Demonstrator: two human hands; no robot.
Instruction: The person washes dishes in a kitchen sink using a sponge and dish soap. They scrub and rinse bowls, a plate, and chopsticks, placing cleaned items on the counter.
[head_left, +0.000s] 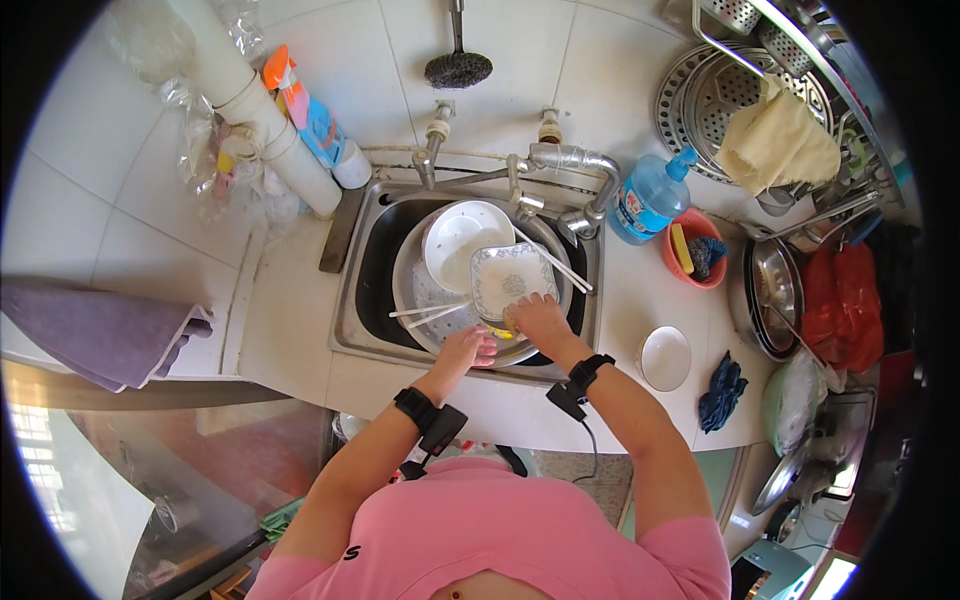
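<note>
A large metal basin (409, 270) stands in the steel sink (346, 300), with stacked dishes in it. My right hand (538, 321) is at the lower right edge of a square patterned dish (513, 277); whether it grips the dish or something below cannot be told. My left hand (466, 351) is over the basin's near rim, fingers apart, beside a yellow-marked piece (501, 331) under the dish. A round white bowl (469, 240) sits behind the square dish. White chopsticks (429, 311) lie at the left, and another pair of chopsticks (556, 261) at the right.
Behind the sink is a faucet (600, 180). To its right stand a blue soap bottle (649, 199) and a pink basket (694, 247) with a sponge. A small white bowl (665, 358) and a dark blue cloth (722, 391) lie on the right counter. A spray bottle (311, 116) leans at the left pipe.
</note>
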